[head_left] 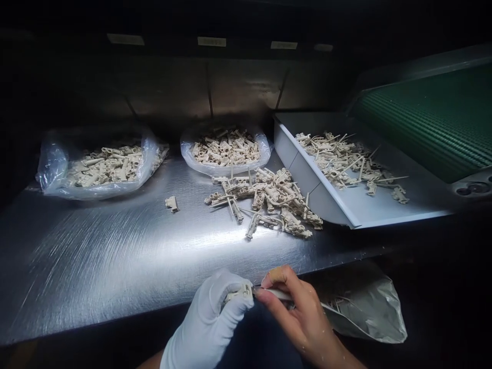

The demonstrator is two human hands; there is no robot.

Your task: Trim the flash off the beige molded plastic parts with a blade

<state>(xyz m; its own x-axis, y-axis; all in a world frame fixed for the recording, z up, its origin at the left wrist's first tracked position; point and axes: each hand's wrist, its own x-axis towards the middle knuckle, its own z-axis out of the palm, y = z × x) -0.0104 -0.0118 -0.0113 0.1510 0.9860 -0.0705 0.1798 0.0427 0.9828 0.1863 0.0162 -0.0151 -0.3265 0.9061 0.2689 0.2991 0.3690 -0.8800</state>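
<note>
My left hand [215, 312] wears a white glove and is closed on a small beige plastic part [240, 293] at the near edge of the steel table [115, 256]. My bare right hand [295, 312] pinches a thin pale stick [279, 294] that meets that part. A loose pile of the same beige parts [269, 200] lies on the table beyond my hands. One single part [172, 204] lies apart to the left.
Two open plastic bags of parts sit at the back, a left bag [103, 164] and a middle bag [225, 146]. A grey chute tray [346, 200] with more parts slopes down from a green conveyor [434, 118]. A plastic bag [365, 307] hangs below the table edge on the right.
</note>
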